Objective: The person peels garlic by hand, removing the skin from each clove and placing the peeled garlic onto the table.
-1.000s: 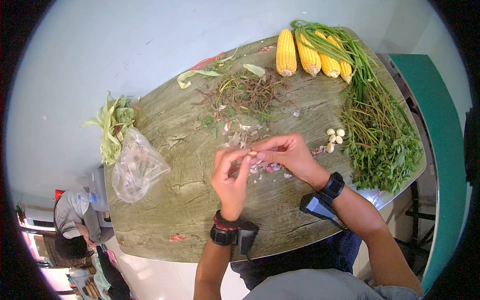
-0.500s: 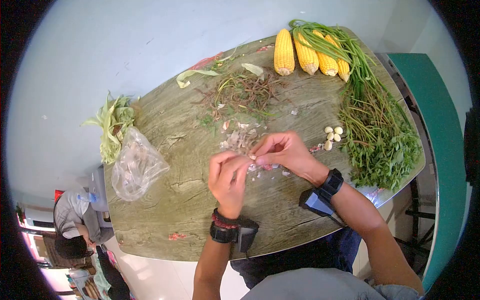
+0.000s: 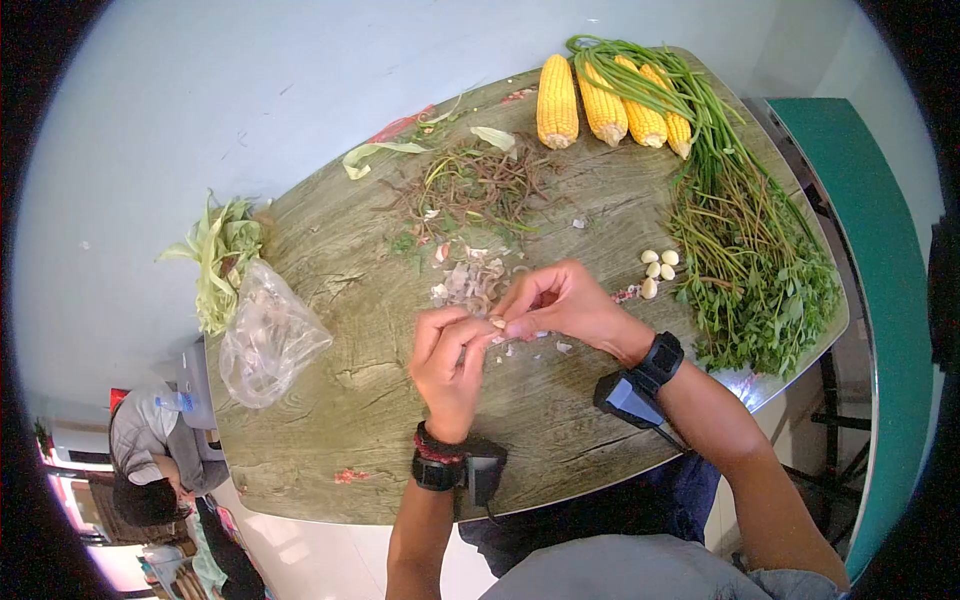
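Observation:
Between the fingertips of my left hand (image 3: 447, 362) and my right hand (image 3: 562, 302) is a small garlic clove (image 3: 497, 323). Both hands pinch it from opposite sides, above the middle of the table. Just beyond my fingers lies a heap of papery garlic skins (image 3: 470, 285), with loose flakes scattered around it. Several peeled garlic cloves (image 3: 650, 288) sit in a small cluster to the right of my right hand. How much skin is left on the held clove is too small to tell.
Corn cobs (image 3: 557, 105) and long green beans (image 3: 700, 100) lie at the far right, above leafy greens (image 3: 770, 310). Trimmed stems (image 3: 480, 185) are piled at the back. A clear plastic bag (image 3: 270, 340) and corn husks (image 3: 228, 245) lie left. Another person (image 3: 150, 440) sits at far left.
The view has shifted slightly, so the table's things appear a little further left. Both hands still pinch the garlic clove, with only small finger movements.

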A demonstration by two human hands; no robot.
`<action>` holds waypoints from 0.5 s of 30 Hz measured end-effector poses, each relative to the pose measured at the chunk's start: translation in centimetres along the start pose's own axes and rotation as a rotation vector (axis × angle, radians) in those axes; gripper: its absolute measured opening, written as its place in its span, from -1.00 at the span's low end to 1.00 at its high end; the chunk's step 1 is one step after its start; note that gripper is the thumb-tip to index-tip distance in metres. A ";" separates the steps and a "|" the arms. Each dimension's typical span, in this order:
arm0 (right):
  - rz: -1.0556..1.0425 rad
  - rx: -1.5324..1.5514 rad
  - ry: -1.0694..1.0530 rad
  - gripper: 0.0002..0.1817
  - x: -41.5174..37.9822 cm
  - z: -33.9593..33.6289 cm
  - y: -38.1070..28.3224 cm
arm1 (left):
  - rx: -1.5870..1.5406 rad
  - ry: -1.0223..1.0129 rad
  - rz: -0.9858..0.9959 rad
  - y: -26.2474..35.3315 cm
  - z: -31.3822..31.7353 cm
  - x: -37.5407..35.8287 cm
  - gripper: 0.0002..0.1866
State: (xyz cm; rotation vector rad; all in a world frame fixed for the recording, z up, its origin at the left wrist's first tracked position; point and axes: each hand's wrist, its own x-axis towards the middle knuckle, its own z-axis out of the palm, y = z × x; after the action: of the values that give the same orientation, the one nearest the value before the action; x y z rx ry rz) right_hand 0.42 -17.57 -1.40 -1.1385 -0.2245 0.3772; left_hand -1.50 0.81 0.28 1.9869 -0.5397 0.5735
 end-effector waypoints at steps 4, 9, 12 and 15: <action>0.034 0.060 0.002 -0.87 -0.1 0.1 -0.1 | -0.101 0.062 -0.105 0.7 0.6 0.1 -0.76; 0.071 0.085 0.012 -0.74 -0.3 0.6 -0.8 | -0.049 0.066 0.007 0.2 0.6 0.1 -0.75; 0.087 0.038 -0.022 -0.68 -0.2 0.4 -0.4 | -0.078 0.068 -0.034 0.2 0.5 0.1 -0.75; 0.102 -0.029 -0.020 -0.67 -0.2 0.2 -0.6 | -0.065 0.047 -0.030 0.1 0.5 0.0 -0.76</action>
State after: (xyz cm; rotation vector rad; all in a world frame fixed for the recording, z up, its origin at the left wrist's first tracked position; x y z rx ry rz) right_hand 0.27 -17.74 -0.78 -1.1778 -0.1899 0.4772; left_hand -1.48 0.29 0.14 1.9122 -0.4934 0.5753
